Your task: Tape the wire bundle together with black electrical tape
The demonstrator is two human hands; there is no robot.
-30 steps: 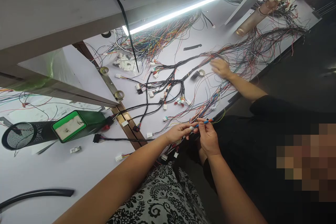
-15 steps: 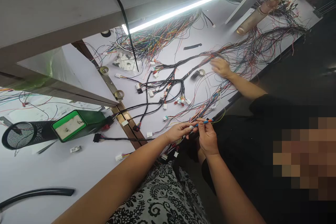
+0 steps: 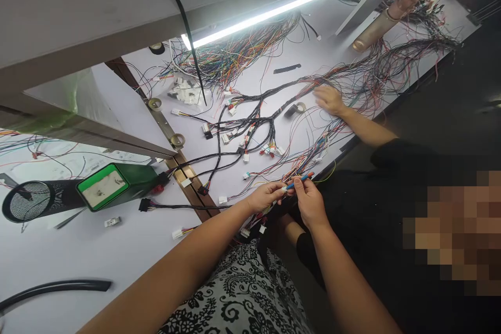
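My left hand (image 3: 266, 196) is closed in a pinch on a small white connector (image 3: 284, 188) at the near edge of the white bench (image 3: 117, 250). My right hand (image 3: 309, 201) is closed round a thin blue tool with an orange tip (image 3: 300, 181), its point meeting the connector. Coloured wires (image 3: 305, 164) run from the connector up onto the bench. Both hands hover just above the bench edge, over my patterned lap.
A co-worker's hand (image 3: 329, 99) rests flat on wires further up the bench. A black-taped harness (image 3: 250, 120) with white plugs lies in the middle. A green-topped box (image 3: 104, 187) and a black mesh cylinder (image 3: 27, 201) sit left. A lit tube (image 3: 289, 8) runs overhead.
My hands have risen slightly with the connector and tool; the tool's tip has tilted up a little. The co-worker's hand stays where it was.
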